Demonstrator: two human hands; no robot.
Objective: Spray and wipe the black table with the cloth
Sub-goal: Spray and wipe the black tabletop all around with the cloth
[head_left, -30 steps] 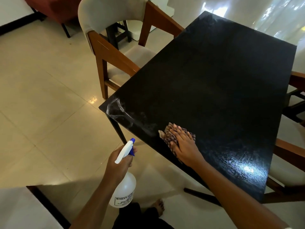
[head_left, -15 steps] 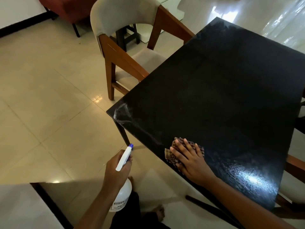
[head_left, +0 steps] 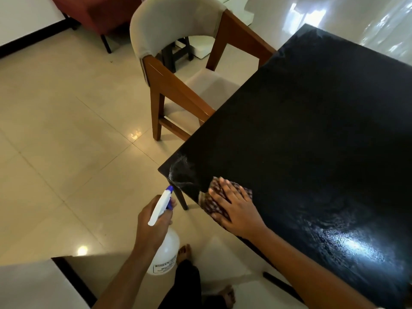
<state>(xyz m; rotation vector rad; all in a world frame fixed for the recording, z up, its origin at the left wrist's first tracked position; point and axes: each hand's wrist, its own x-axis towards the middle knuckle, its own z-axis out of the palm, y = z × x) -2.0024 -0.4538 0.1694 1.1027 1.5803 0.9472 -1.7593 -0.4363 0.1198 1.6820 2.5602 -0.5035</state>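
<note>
Wiping step in hand: the checked cloth [head_left: 213,198] is pressed flat under the straight fingers of the right hand [head_left: 237,211] at the near edge of the black table [head_left: 312,130], just beside a wet smear [head_left: 180,172] at the near-left corner. The spray bottle [head_left: 166,248] is gripped by the left hand [head_left: 151,226], off the tabletop. A stroke toward that corner is judged to be called for next, without the cloth being pushed over the edge.
</note>
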